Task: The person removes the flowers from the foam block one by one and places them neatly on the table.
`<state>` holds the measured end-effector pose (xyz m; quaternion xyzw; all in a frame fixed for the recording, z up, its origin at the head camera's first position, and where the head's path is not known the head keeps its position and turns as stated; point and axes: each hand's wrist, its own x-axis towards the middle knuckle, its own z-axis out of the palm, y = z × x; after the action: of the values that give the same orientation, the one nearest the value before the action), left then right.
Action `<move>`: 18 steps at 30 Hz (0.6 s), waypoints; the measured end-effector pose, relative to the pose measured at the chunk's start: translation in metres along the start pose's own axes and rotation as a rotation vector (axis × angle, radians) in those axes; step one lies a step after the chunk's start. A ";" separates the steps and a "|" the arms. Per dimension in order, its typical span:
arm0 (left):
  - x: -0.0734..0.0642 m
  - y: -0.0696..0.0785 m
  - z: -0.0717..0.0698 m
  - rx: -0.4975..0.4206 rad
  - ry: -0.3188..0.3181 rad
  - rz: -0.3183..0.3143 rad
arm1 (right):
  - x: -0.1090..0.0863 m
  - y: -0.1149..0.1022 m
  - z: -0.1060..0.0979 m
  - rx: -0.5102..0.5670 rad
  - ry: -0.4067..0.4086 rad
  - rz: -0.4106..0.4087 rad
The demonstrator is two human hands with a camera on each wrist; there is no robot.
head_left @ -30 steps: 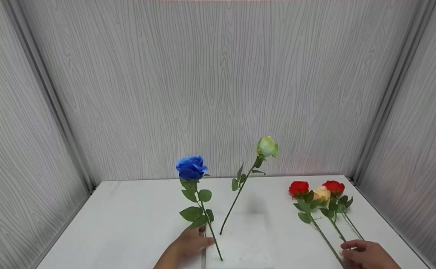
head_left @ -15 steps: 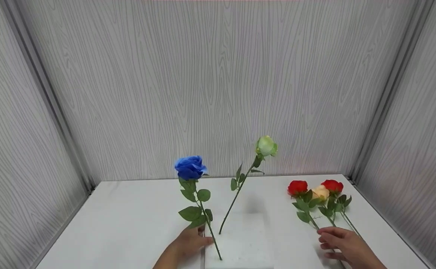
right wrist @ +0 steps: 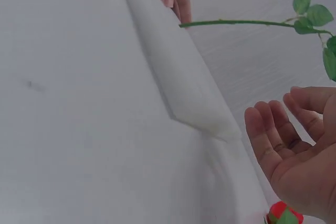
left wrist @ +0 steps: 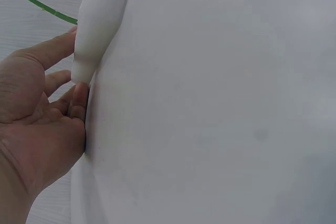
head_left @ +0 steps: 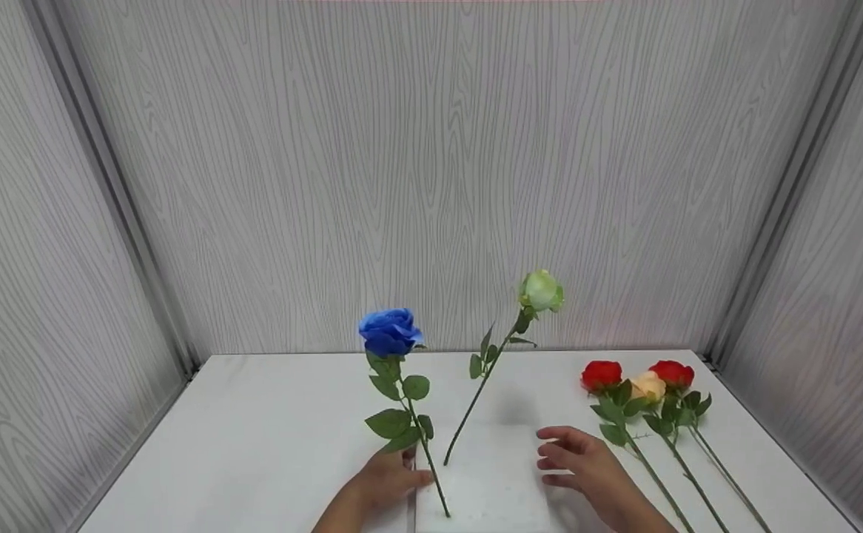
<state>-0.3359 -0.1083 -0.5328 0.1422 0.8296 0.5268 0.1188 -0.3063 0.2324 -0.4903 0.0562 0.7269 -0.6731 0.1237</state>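
A low white block stands at the front middle, with a blue rose and a pale green rose upright in it, both leaning. My left hand holds the block's left edge, thumb over the top and fingers at the side; in the left wrist view its fingers press against the white side. My right hand hovers at the block's right edge, fingers apart and slightly bent, with nothing in them. The right wrist view shows the right palm beside the block.
On the right of the white table lie a red rose, a peach rose and another red rose, stems toward the front. Grey wood-grain panels enclose the back and both sides.
My right hand has moved left from over the lying rose stems to the block's right edge, holding nothing. My left hand keeps its place on the block. The head view has shifted slightly.
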 end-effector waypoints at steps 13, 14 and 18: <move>0.000 0.007 0.002 -0.021 0.017 -0.098 | 0.030 -0.002 0.072 0.125 -0.077 -0.117; 0.000 0.006 0.002 -0.015 0.019 -0.101 | 0.032 -0.001 0.076 0.131 -0.084 -0.124; -0.001 0.005 0.000 0.008 0.027 -0.092 | 0.038 0.004 0.091 0.140 -0.130 -0.171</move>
<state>-0.3339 -0.1065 -0.5285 0.0974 0.8388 0.5193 0.1311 -0.3326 0.1390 -0.5092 -0.0415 0.6707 -0.7326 0.1085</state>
